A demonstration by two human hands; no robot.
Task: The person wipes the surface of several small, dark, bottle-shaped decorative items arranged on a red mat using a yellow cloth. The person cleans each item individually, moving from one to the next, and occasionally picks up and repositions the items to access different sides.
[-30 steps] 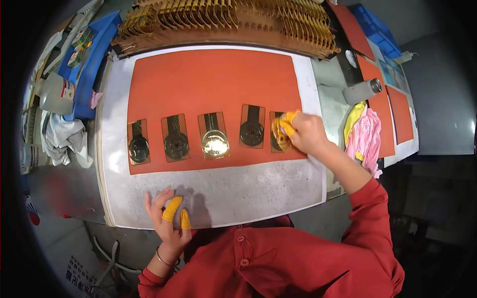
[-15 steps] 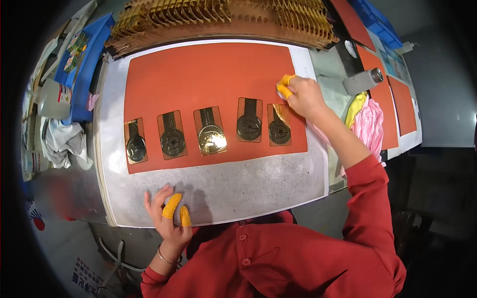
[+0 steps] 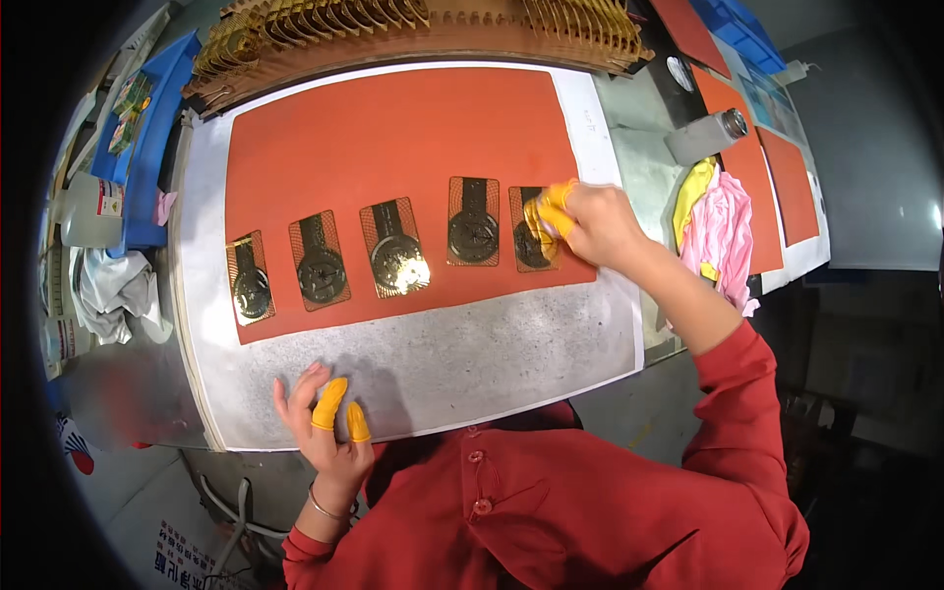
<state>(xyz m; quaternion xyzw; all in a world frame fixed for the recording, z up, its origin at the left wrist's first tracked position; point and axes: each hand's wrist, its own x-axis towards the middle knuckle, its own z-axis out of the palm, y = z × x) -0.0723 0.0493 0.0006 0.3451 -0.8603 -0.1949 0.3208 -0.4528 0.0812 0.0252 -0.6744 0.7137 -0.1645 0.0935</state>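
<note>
Right of centre in the frame, the right hand sits over the rightmost brass plaque, its yellow-capped fingers bent down onto the plaque's upper right part and touching it; whether the grip is closed around anything I cannot tell, since the fingers hide what lies under them. That plaque lies at the right end of a row of five on the orange mat, just beside the second plaque from the right, then the shiny middle plaque, the next dark-medallion plaque and the leftmost plaque (each one a gold-toned rectangle with a round dark medallion low on it). Down at lower left, the left hand lies flat and spread on the speckled white sheet, palm down, holding nothing, two fingers in yellow finger caps. The sheet covers the table under the mat. Along the top edge runs a wooden rack of gold pieces. At right lies a pink and yellow cloth, with a grey cylinder above it. At far left, a blue tray and a white rag.
</note>
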